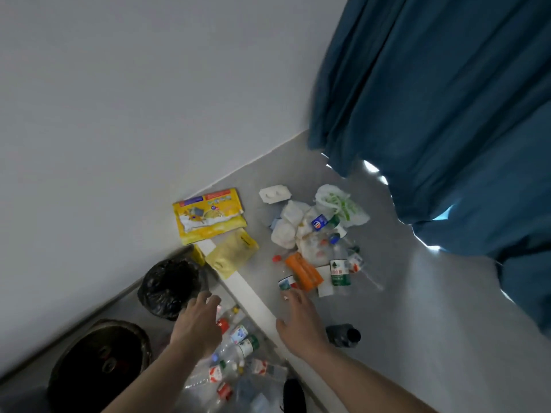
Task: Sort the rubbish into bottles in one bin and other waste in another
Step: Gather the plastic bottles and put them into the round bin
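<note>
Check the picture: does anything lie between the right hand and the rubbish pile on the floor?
Nothing visible does. The right hand hangs open just short of the pile; its fingertips are near a small labelled bottle at the pile's near edge.

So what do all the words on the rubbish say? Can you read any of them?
None of it reads clearly.
Clear plastic bottle with the green and white label: red characters, too blurred to quote.
Big yellow printed packet by the wall: pictures and small print, unreadable.
White plastic bag with green print: crumpled, unreadable.
Blue round logo label on a clear bottle: too small to read.
Bottles piled in the clear bag: labels blurred.
</note>
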